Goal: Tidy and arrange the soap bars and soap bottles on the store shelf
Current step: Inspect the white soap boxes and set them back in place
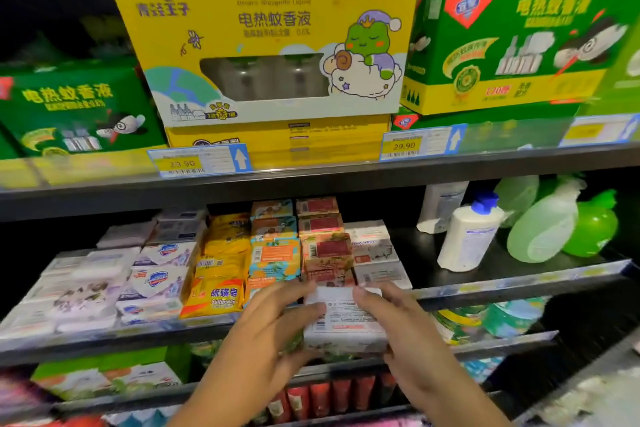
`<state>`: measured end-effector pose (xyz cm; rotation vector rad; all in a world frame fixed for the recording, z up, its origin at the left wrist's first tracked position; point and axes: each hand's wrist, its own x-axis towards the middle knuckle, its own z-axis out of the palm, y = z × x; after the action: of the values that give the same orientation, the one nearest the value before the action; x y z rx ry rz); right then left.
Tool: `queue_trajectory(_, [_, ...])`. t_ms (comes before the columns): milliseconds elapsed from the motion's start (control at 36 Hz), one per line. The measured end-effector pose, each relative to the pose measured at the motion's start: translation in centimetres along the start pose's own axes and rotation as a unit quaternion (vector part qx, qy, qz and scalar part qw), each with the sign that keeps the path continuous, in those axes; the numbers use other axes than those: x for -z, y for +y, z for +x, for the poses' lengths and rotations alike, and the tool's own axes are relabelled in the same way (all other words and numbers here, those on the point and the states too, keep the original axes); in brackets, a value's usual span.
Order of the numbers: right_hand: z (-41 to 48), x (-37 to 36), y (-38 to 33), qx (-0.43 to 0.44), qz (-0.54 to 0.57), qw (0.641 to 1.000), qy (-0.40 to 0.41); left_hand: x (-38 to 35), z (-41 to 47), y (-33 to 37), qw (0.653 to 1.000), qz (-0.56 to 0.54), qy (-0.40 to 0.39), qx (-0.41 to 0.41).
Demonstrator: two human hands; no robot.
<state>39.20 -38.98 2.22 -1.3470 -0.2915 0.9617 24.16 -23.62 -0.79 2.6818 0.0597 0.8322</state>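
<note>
White rectangular soap box (343,319), smooth card w/ barcode + small print, is held just in front of the mid shelf (519,276) edge. L hand (266,326) fingers curl round its left side; R hand (408,326) grips the right. On shelf: stacked card boxes, crinkly yellow packs (221,263), white plastic bottle (467,236) w/ blue cap.

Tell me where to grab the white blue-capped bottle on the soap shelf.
Probably round the bottle at mid-body, below its blue cap, coming from the front-left. It stands roughly upright, and bare shelf lies on that side, while green bottles crowd its right and another white bottle stands behind.
</note>
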Motion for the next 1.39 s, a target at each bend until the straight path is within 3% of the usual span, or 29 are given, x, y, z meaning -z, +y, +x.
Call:
queue_trajectory(111, [-0.7, -1.0, 0.0, -0.031, 0.027, 0.998, -0.049, 0.7, -0.7, 0.9, 0.998, -0.034, 0.025, 0.046])
queue_trajectory(194, [-1.0, -0.8, -0.4, -0.014, -0.003, 0.996, -0.086, 1.2, -0.6, 2.0, 0.976, -0.127, 0.057, 0.166])
queue_trajectory(250, [-1.2, -0.4, -0.7, 0.012, -0.054, 0.992, -0.113, 1.5, -0.1, 2.9, 0.944, -0.204, 0.091, 0.244])
queue_trajectory(333, [-1.6, -0.1, -1.1, 0.049, -0.106, 0.984, -0.134, 1.5, 0.7, 4.3, 0.866, -0.357, 0.116, 0.330])
queue_trajectory(500, [-1.7, -0.3, -1.6, 0.144, -0.152, 0.974, -0.087, 0.9, 2.1, 4.9, 0.783, -0.471, 0.139, 0.381])
queue_trajectory(639, [-1.3, -0.2, -1.1, 0.150, -0.127, 0.978, -0.073, 0.6, 1.5, 4.6, 0.807, -0.462, 0.122, 0.348])
queue_trajectory(833, [-0.7, -0.3, 0.5, 0.111, 0.011, 0.993, -0.043, 0.6, 0.7, 3.2, 0.906, -0.315, 0.018, 0.283])
queue_trajectory(944, [-0.9, -1.2, 0.2, 0.091, 0.063, 0.994, -0.017, 0.9, 1.0, 3.2, 0.961, -0.214, 0.035, 0.171])
queue_trajectory(1028, [-1.5, -1.2, -0.3, 0.077, 0.040, 0.995, -0.043, 0.6, 1.1, 2.9, 0.968, -0.198, 0.047, 0.150])
queue_trajectory(1139, [-1.6, -0.2, -0.8, 0.058, 0.046, 0.990, -0.124, 0.8, 0.9, 3.0, 0.949, -0.229, 0.080, 0.201])
queue_trajectory(1194, [-1.7, 0.3, -0.9, 0.076, 0.005, 0.985, -0.153, 1.1, 1.0, 3.6, 0.911, -0.314, 0.106, 0.244])
queue_trajectory(1306, [-1.6, 0.4, -0.9, 0.116, -0.090, 0.976, -0.164, 1.2, 1.3, 4.4, 0.805, -0.485, 0.128, 0.318])
queue_trajectory(1389, [-1.5, 0.0, -0.6, 0.137, -0.085, 0.975, -0.153, 1.4, 1.7, 5.0, 0.786, -0.499, 0.121, 0.343])
